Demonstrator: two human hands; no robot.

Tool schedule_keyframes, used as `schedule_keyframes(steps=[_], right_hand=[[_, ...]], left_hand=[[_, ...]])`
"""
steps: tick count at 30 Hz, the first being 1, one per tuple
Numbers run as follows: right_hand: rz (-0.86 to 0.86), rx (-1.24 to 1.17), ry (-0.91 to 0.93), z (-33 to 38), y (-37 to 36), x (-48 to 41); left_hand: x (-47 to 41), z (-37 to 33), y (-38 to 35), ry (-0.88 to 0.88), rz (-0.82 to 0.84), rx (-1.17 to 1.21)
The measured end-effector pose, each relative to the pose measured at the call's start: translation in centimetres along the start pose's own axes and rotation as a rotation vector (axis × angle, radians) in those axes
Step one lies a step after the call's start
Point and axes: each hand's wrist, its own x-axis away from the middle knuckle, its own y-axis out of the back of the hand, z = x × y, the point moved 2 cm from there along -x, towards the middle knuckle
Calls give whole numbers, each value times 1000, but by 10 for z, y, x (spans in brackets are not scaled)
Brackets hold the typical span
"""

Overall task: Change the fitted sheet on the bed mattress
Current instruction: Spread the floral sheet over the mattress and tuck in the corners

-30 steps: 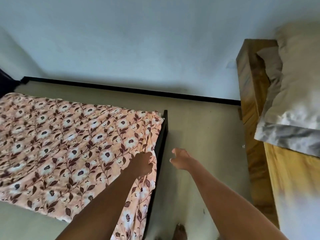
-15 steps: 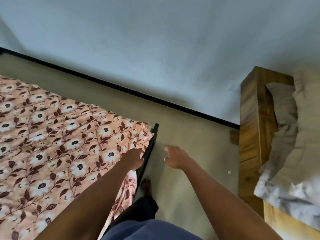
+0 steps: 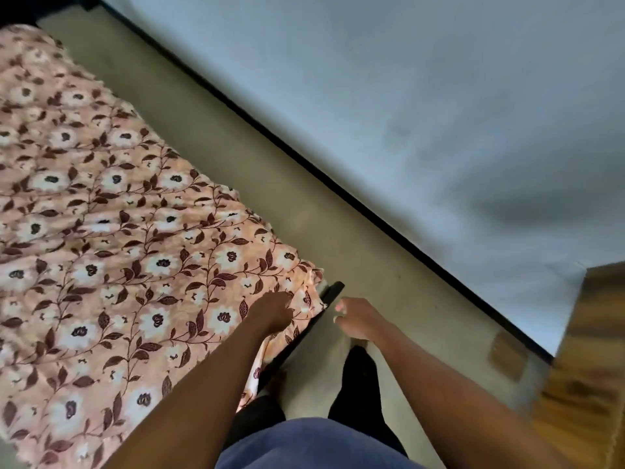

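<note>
My left hand (image 3: 273, 311) sat on the sheet (image 3: 135, 248) corner, grip unclear; right hand (image 3: 355, 316) loose, empty. Tugging one-handed risked snagging the frame (image 3: 333, 292).

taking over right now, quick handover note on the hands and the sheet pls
Left hand: on the floral sheet at its near corner; grip unclear, fingers hidden.
Right hand: empty, loosely curled, in the air beside the corner of the black bed frame.
Done: nothing visible; the sheet is still on.
Left: pull this corner free, strip the sheet, fit a fresh one; none in view.
</note>
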Motion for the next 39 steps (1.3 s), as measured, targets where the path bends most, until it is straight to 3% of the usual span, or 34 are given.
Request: schedule_keyframes(steps=[7, 12, 17, 21, 24, 28, 30, 35, 39], right_hand=[[221, 339, 51, -12, 2, -159], [112, 123, -2, -32, 5, -276], [61, -33, -118, -53, -29, -350], [117, -72, -154, -59, -40, -364], [4, -177, -177, -74, -32, -366], [-91, -239, -359, -111, -7, -369], [-123, -301, -329, -122, 0, -377], [198, -350, -83, -97, -19, -381], [309, -334, 38, -85, -34, -378]], left_hand=[[-75, 7, -49, 311, -2, 227], [-174, -6, -125, 455, -5, 334], [-242, -12, -167, 555, -160, 265], [-237, -31, -175, 386, -158, 394], [-222, -44, -177, 319, -66, 454], [-214, -62, -180, 179, 134, 501], [-214, -72, -183, 131, 206, 523], [-224, -77, -179, 122, 209, 495], [-228, -59, -166, 263, -20, 561]])
